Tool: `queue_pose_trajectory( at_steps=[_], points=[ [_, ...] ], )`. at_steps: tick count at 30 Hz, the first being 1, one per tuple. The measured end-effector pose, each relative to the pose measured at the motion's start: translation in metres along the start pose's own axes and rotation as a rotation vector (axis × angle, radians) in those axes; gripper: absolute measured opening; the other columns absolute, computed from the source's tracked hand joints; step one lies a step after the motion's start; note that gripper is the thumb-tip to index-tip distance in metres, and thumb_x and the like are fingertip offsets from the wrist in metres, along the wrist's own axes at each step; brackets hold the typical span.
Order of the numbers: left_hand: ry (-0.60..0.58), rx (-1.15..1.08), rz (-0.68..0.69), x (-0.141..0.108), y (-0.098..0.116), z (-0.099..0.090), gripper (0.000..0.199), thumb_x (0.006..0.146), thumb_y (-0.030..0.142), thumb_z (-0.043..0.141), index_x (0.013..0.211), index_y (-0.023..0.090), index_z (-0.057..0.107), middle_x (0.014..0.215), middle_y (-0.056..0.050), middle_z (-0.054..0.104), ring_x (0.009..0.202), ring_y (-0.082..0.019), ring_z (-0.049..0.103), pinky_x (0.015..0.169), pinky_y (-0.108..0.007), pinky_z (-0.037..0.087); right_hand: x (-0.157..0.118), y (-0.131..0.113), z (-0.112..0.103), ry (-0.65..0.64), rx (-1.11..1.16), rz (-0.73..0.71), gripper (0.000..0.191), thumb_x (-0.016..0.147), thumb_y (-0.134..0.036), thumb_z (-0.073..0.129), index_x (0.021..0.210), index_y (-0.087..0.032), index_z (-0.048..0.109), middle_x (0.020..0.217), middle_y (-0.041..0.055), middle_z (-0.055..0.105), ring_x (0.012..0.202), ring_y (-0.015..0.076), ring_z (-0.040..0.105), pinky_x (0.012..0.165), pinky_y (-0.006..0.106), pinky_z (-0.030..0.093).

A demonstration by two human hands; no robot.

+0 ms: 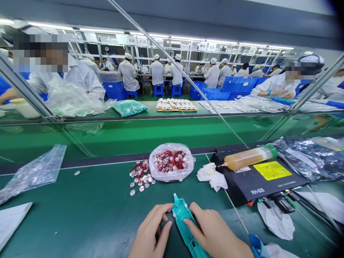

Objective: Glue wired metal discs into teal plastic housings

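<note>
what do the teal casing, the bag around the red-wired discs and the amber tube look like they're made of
Teal casing: probably moulded plastic, lightly glossy; even colour, shaped cut-outs.
Bag: thin, shiny plastic film, judging by its see-through, crinkled rim.
Amber tube: likely smooth translucent plastic, though glass isn't ruled out; the filling shows through.

A bright blue, curved cuff-like band [256, 245] sits at the right wrist — next to it, a loose white fabric sleeve [281, 251]. The left grip [154, 229] is bare — slender fingers, ungloved, like the right grip [215, 229].
</note>
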State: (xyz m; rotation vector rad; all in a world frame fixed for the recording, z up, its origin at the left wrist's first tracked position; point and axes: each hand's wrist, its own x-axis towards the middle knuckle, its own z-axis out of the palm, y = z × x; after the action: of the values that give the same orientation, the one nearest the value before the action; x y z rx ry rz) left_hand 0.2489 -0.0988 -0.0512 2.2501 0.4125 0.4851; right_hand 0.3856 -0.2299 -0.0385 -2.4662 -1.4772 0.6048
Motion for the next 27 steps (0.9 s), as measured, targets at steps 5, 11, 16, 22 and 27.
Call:
queue_pose_trajectory(
  at_steps=[5,11,16,22,27],
  points=[
    [-0.02,0.031,-0.007,-0.001,-0.002,0.002,0.029,0.088,0.024,0.048,0.117,0.022,0.054,0.087,-0.003,0.062,0.06,-0.012,0.059,0.058,-0.02,0.052,0.006,0.008,-0.001,0.072,0.044,-0.074,0.013,0.094,-0.028,0.048,0.091,-0.019,0.057,0.082,0.0029,0.068,0.073,0.0214,0.065,0.055,0.026,0.031],
    [-0.05,0.097,-0.027,-0.004,-0.001,0.001,0.03,0.085,0.024,0.053,0.115,0.023,0.052,0.083,-0.001,0.06,0.061,-0.013,0.058,0.058,-0.021,0.051,0.007,0.017,-0.01,0.263,0.208,-0.126,0.022,0.095,-0.026,0.043,0.097,-0.021,0.064,0.091,0.0044,0.067,0.083,0.021,0.063,0.07,0.029,0.042],
    [-0.091,0.136,0.012,-0.002,0.002,-0.001,0.024,0.085,0.028,0.054,0.109,0.024,0.053,0.084,-0.001,0.059,0.064,-0.014,0.058,0.059,-0.022,0.051,0.004,0.024,-0.029,0.557,0.373,-0.189,0.033,0.095,-0.024,0.034,0.086,-0.017,0.065,0.083,0.0056,0.067,0.076,0.0168,0.061,0.07,0.027,0.044],
    [-0.053,0.164,0.023,-0.003,0.003,0.0,0.024,0.087,0.03,0.052,0.11,0.025,0.051,0.093,-0.004,0.06,0.075,-0.016,0.061,0.061,-0.023,0.053,-0.012,0.088,-0.08,1.124,0.376,0.306,0.042,0.086,-0.052,0.041,0.065,-0.019,0.058,0.057,0.0028,0.059,0.054,0.0188,0.056,0.057,0.03,0.044],
    [-0.03,0.239,0.118,-0.007,0.001,0.0,0.037,0.086,0.027,0.053,0.122,0.028,0.044,0.121,-0.009,0.054,0.104,-0.022,0.059,0.079,-0.031,0.056,-0.017,0.16,-0.117,0.779,0.44,0.786,0.052,0.079,-0.062,0.049,0.048,-0.021,0.052,0.042,0.0087,0.055,0.043,0.0254,0.055,0.053,0.039,0.044]
  ],
)
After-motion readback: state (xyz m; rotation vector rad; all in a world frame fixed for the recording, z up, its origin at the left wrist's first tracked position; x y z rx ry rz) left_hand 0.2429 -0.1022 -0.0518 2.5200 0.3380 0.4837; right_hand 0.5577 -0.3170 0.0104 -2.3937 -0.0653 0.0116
